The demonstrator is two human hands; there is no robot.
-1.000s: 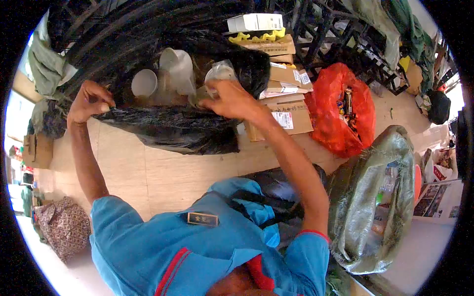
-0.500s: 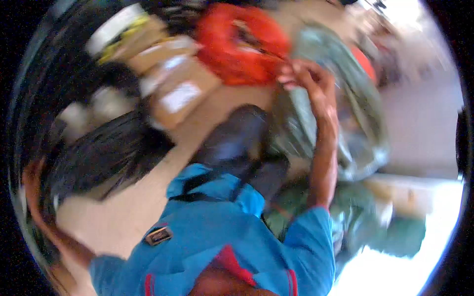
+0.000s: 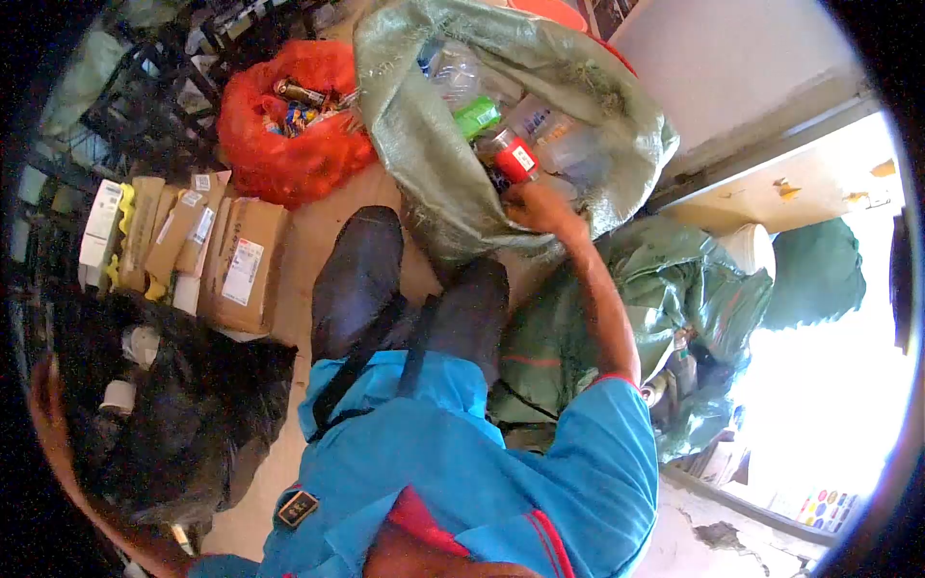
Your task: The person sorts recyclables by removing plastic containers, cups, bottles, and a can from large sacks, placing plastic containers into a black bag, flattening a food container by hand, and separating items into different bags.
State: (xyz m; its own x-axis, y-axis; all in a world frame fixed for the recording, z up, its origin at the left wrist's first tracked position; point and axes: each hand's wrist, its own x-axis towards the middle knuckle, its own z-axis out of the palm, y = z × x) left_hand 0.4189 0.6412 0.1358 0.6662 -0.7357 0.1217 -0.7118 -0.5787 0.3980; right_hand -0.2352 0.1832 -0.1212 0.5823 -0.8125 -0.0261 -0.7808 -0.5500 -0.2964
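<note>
My right hand [image 3: 544, 207] reaches over the near rim of a large green woven sack [image 3: 405, 125]. Its fingers are curled together just below a jar with a red label [image 3: 515, 162]; what they hold, if anything, is hidden. A green-labelled bottle [image 3: 477, 118] and clear plastic bottles [image 3: 453, 72] lie in the sack. At the far left, my left hand [image 3: 46, 390] is dim and blurred beside the black plastic bag [image 3: 231, 405], and its fingers cannot be made out. White cups [image 3: 118, 397] show in that bag.
A red bag [image 3: 246, 125] with cans and wrappers stands left of the sack. Flattened cardboard boxes [image 3: 252, 265] lie above the black bag. Green bags [image 3: 636, 260] with bottles and a white bucket [image 3: 750, 249] are at the right. My knees are in the middle.
The view has swung right, bringing the green sack to the top centre. My right hand has left the cups in the black bag and now reaches into the sack's mouth.
</note>
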